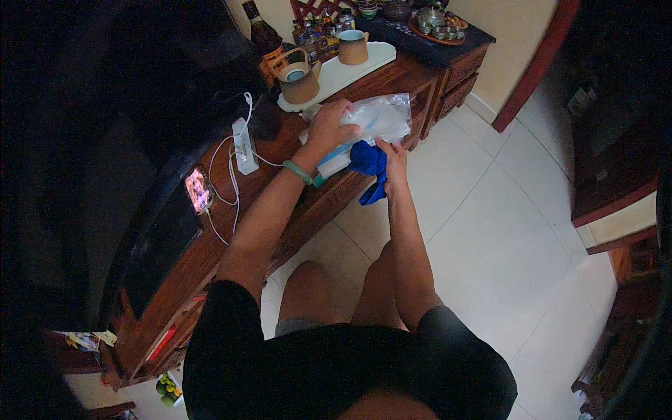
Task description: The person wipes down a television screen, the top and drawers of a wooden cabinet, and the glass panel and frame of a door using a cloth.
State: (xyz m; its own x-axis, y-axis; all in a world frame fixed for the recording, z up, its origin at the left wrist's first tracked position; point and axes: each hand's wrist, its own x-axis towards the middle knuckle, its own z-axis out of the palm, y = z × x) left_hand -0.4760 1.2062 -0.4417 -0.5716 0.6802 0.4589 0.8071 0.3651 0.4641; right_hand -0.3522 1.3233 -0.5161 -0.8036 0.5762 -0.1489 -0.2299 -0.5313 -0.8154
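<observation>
My left hand (332, 125), with a green bangle (297, 172) at its wrist, lies over a clear plastic bag (386, 116) on the wooden cabinet. Its thumb and fingers are bent and apart over the plastic; whether they grip it is not clear. In my right hand (395, 161) is a bunched blue cloth (369, 157), one end hanging past the cabinet's front edge. The bag partly covers a white and blue package (334, 161), which lies near that edge beneath my left hand.
A white power strip (244, 147) with cables and a lit phone (198, 190) lie to the left. Behind stand a white tray (336, 79) with a brown teapot (299, 86) and a brown cup (353, 48), a large bottle (262, 39) and several small bottles (320, 39). A tea set (438, 26) is farther right.
</observation>
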